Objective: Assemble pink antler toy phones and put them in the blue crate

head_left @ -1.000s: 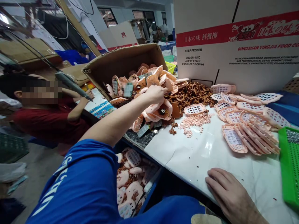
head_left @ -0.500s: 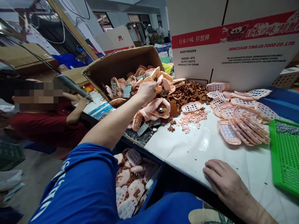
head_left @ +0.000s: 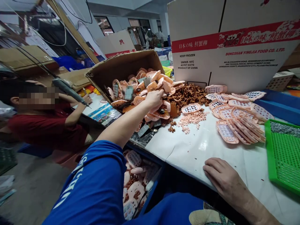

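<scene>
My left hand (head_left: 154, 100) reaches into a heap of pink plastic shells (head_left: 153, 76) that spills from a tipped cardboard box. Its fingers are curled over a pink plastic shell (head_left: 167, 107) at the front of the heap; the fingertips are partly hidden. A small round speaker (head_left: 162, 111) with thin wires shows just under the hand. My right hand (head_left: 223, 175) rests on the white tabletop (head_left: 178, 153) near its front edge, fingers stretched out and holding nothing. Beyond it lie stacked pink frames with white button grids (head_left: 243, 128).
Brown branch-shaped pieces (head_left: 193, 93) and small pink bits (head_left: 191, 120) lie mid-table. A green tray (head_left: 272, 156) stands right, a white carton (head_left: 225, 68) behind. Below the table, a bin holds more pink parts (head_left: 137, 189). At left, a co-worker in a red shirt (head_left: 44, 131) sits near a hanging screwdriver (head_left: 69, 89).
My left hand has moved down and slightly right, onto the shell by the speaker, which now sits tilted differently. My right hand stays on the table. The view has shifted slightly.
</scene>
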Tool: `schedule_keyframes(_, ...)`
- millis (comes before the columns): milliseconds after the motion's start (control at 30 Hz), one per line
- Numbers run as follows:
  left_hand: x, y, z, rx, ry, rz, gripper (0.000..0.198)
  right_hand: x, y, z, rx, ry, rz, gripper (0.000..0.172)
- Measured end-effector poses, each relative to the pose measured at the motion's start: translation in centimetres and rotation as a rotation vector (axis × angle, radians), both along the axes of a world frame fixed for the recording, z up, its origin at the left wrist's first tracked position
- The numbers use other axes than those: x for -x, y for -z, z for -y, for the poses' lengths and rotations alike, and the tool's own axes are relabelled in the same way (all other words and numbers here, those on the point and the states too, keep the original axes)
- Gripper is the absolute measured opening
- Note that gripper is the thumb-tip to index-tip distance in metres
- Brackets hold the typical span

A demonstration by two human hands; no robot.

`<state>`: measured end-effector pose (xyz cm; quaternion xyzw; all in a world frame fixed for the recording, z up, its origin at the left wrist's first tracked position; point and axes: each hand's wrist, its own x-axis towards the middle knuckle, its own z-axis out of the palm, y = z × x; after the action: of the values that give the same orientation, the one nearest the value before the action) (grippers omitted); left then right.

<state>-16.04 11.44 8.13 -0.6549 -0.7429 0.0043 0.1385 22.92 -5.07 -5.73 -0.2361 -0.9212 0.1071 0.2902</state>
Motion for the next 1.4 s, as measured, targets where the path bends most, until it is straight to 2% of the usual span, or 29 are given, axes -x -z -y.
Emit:
schedule_keyframes(233,2.0,-2.1,0.7,-0.233,-0.083,0.075,0.038,0.0,-0.2,0.1,-0.027,-0.007,-0.020,0.015)
schedule_keyframes(333,2.1,-2.8,1.5,-0.333,-0.073,0.122,0.040,-0.1,-0.2,0.0,-0.028,-0.013,-0.006,0.015)
schedule_keyframes(433,1.8,-3.3,2.4,-0.480,0.022,0.207,0.037,-0.1,-0.1,-0.1,-0.016,-0.019,0.003,0.015)
schedule_keyframes(633,2.0,-3.8,2.7,-0.830,0.309,0.338,0.032,0.0,-0.4,-0.3,-0.021,0.000,-0.027,0.015)
schedule_keyframes(733,1.5,-3.9,2.7,-0.883,0.394,0.402,0.032,-0.1,-0.4,-0.4,0.022,-0.012,-0.036,0.016)
schedule_keyframes(833,-0.4,-4.0,3.5,-0.909,0.457,0.465,0.031,-0.3,-0.6,-0.5,0.098,-0.002,-0.081,0.018)
schedule_keyframes(967,-4.2,-3.7,5.7,-0.881,0.576,0.631,0.026,-0.7,-1.7,-0.8,0.236,0.077,-0.215,0.018)
schedule_keyframes(1033,-6.1,-3.4,7.0,-0.831,0.593,0.734,0.025,-0.6,-2.6,-1.3,0.342,0.150,-0.292,0.017)
schedule_keyframes(1100,-8.1,-3.0,8.2,-0.753,0.595,0.843,0.026,-0.1,-3.6,-2.0,0.497,0.226,-0.403,0.019)
schedule_keyframes(1167,-10.1,-2.5,9.5,-0.650,0.575,0.970,0.026,0.7,-4.4,-2.7,0.727,0.242,-0.552,0.031)
schedule_keyframes(1233,-12.1,-2.0,10.7,-0.486,0.530,1.150,0.025,1.6,-5.1,-3.2,1.020,0.160,-0.672,0.045)
schedule_keyframes(1300,-13.8,-1.3,11.7,-0.310,0.500,1.367,0.024,2.2,-5.6,-3.2,1.267,0.023,-0.683,0.052)
schedule_keyframes(1400,-15.4,0.3,12.6,-0.125,0.471,1.673,0.023,2.1,-6.0,-2.6,1.411,-0.099,-0.655,0.053)
